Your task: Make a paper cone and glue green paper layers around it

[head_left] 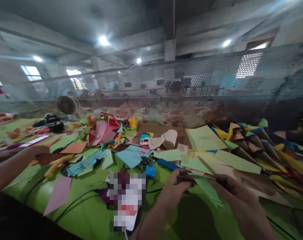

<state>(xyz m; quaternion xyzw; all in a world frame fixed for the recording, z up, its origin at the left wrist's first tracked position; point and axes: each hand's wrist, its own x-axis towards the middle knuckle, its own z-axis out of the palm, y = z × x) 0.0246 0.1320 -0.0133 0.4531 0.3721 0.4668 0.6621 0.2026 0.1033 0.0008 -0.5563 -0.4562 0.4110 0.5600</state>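
Between my two hands is a folded piece of light green paper [208, 189], its pointed end hanging down toward the table. My left hand [178, 185] pinches its left edge between thumb and fingers. On the other side, my right hand [233, 188] grips the upper right edge, fingers closed. Just beyond my hands lies a blue-handled tool [168, 164], perhaps a glue gun, and a small blue piece [150, 171]. Sheets of pale green paper [196, 164] and a thin pencil-like stick [205, 164] lie behind the folded paper.
A phone [135, 200] with a cable lies left of my hands. Further left, a co-worker's arm [21, 163] reaches over the table near a yellow-handled tool [57, 166]. A paper roll [170, 139] and smaller phone [144, 138] sit behind. Paper cones [251, 143] are piled right; a perforated screen [151, 90] stands behind.
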